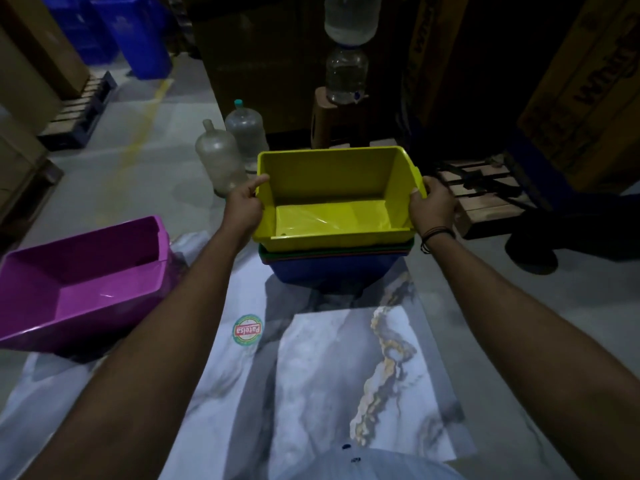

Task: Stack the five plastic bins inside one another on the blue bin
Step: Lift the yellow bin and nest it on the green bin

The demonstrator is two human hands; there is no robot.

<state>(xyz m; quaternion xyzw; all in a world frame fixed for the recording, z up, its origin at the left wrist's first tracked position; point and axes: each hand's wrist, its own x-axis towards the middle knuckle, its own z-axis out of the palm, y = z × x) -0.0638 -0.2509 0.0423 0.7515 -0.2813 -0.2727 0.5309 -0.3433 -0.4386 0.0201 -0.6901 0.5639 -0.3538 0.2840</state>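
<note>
A yellow bin (329,188) sits on top of a stack in the middle of the view. My left hand (244,202) grips its left rim and my right hand (433,206) grips its right rim. Under the yellow bin show thin green and red rims, and at the bottom the blue bin (332,268), resting on a marble-patterned sheet (346,368). A purple bin (86,282) lies apart at the left, empty and tilted, on the sheet's left edge.
Two large plastic water jugs (225,157) stand just behind the stack at the left. A wooden stool (329,116) carries a bottle behind it. A pallet (485,195) lies at the right. Cardboard boxes and blue crates (138,32) line the back.
</note>
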